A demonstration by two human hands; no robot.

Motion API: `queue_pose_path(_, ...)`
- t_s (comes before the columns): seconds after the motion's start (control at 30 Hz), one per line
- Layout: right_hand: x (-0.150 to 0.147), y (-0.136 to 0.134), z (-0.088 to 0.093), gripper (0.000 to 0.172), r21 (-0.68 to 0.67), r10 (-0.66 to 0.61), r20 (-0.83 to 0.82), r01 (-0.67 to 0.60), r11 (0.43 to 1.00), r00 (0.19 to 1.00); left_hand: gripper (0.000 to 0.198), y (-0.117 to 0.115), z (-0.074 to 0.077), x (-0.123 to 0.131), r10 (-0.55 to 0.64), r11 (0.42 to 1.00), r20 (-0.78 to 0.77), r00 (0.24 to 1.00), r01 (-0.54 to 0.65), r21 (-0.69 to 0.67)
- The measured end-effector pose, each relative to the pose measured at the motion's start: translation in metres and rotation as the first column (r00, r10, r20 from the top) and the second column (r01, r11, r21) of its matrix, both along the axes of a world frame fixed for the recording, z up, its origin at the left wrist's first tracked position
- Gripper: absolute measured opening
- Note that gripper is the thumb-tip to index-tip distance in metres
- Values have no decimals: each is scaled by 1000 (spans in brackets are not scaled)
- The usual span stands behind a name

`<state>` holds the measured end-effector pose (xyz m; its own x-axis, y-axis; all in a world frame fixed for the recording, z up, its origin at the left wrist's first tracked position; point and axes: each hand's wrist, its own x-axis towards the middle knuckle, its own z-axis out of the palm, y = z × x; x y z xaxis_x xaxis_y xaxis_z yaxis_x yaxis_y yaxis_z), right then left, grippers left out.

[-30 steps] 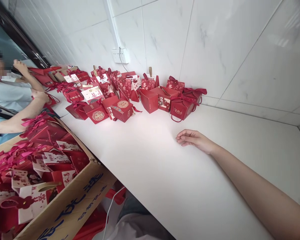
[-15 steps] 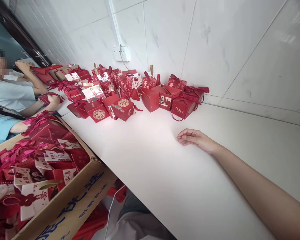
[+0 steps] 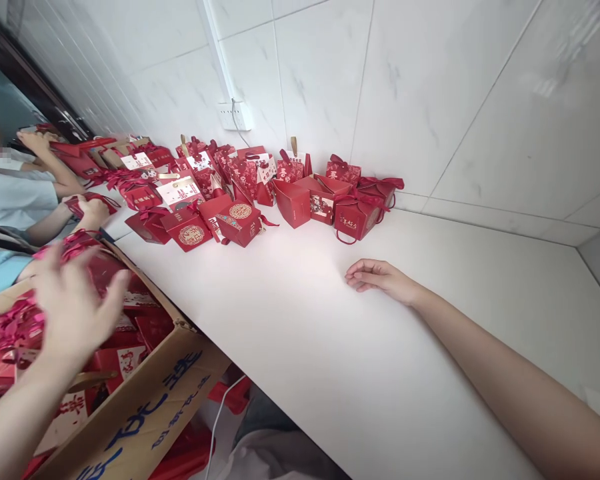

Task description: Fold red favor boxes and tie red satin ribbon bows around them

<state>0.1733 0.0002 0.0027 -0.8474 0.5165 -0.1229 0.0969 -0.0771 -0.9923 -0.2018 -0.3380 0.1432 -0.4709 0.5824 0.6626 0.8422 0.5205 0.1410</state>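
Observation:
My right hand [image 3: 380, 279] rests flat on the white counter [image 3: 330, 347], fingers stretched out and together, holding nothing. It lies a short way in front of a red gift box with a cord handle [image 3: 356, 219]. My left hand [image 3: 77, 303] hovers over the open cardboard box [image 3: 150, 407] at the lower left, fingers spread and blurred by motion, with nothing in it. The box is full of red gift boxes and ribbons [image 3: 10, 327].
A cluster of red gift boxes [image 3: 240, 193] stands along the tiled wall. A wall socket [image 3: 235, 115] with a cable sits above them. At the far left a person in a pale blue top [image 3: 10, 200] handles a red box.
My left hand has come up into view over the cardboard box. My right hand has stayed put on the counter. The person at the left shifted their hands.

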Motion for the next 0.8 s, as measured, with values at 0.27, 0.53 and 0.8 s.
queue_pose_path(0.27,-3,2,-5,32,163,16,-20,-13,987,1000,47,95,-43,51,-475,829,39,879,463,-313)
queue_pose_path(0.53,-12,2,-18,20,554,-281,-133,306,774,950,59,209,-83,87,-637,543,237,733,645,-537)
queue_pose_path(0.8,-12,2,-15,19,732,-221,-128,243,637,967,60,308,-119,97,-499,847,126,857,513,-139)
